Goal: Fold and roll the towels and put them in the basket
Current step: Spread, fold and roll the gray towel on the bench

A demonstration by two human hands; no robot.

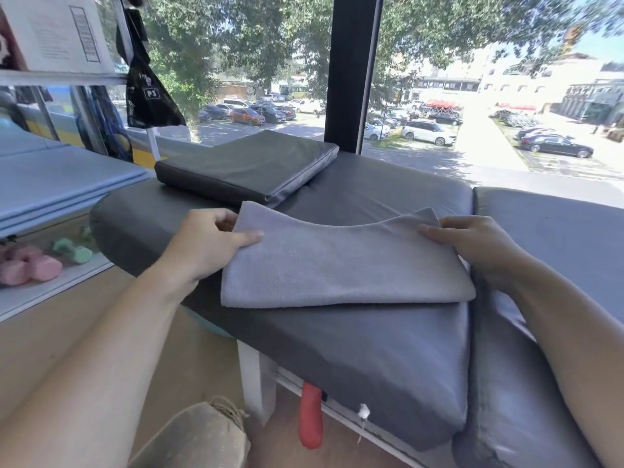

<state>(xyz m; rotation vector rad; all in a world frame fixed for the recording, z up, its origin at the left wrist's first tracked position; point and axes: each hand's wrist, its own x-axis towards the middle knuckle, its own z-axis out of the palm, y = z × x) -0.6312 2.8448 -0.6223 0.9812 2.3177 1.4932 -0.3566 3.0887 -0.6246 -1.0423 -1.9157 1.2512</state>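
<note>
A grey towel (341, 265) lies folded on the dark grey padded bench (371, 359), its far edge lifted and sagging in the middle. My left hand (206, 244) pinches the towel's far left corner, thumb on top. My right hand (472, 244) grips the far right corner. Both corners are raised a little above the bench. A beige fabric basket (199, 437) with rope handles stands on the floor at the bottom left, only partly in view.
A dark cushion (250, 167) lies on the bench behind the towel. A second bench pad (557, 265) adjoins on the right. Pink and green dumbbells (30, 268) sit on a low shelf at left. A red strap (310, 417) hangs under the bench. A window lies beyond.
</note>
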